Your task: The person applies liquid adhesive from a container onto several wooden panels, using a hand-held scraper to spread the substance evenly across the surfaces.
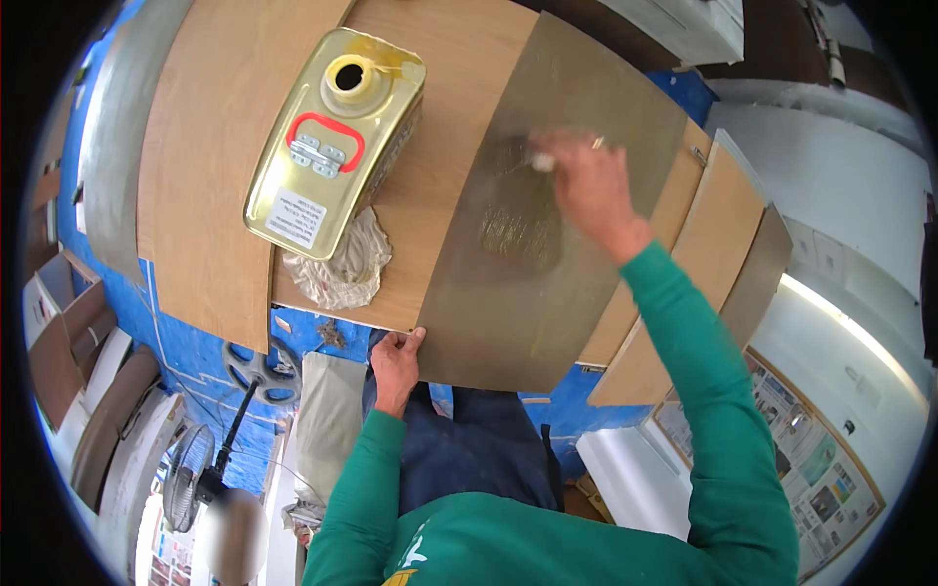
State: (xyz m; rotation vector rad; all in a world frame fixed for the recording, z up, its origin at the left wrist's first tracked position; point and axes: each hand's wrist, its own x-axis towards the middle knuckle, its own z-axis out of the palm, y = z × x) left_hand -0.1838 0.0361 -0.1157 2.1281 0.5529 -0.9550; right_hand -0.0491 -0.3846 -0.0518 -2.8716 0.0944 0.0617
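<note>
A brown laminate sheet (506, 315) lies across a wooden board (447, 44), with wet, ridged streaks of adhesive (516, 233) near its middle. Over the upper streaks my right hand (590, 183) holds a small spreader, blurred and mostly hidden by the fingers. My left hand (397, 366) grips the near edge of the board beside the sheet's corner, thumb on top. To the left of the sheet stands a metal can (293, 190) with an uncapped spout, a red handle and a label bearing writing. A crumpled cloth (352, 271) lies partly under the can.
More wooden boards (212, 146) and a curved grey sheet (121, 146) lie at the left. Further panels (714, 212) lie at the right. A pedestal fan (189, 476) stands lower left on blue floor covering. A white cabinet (689, 29) is at the top right.
</note>
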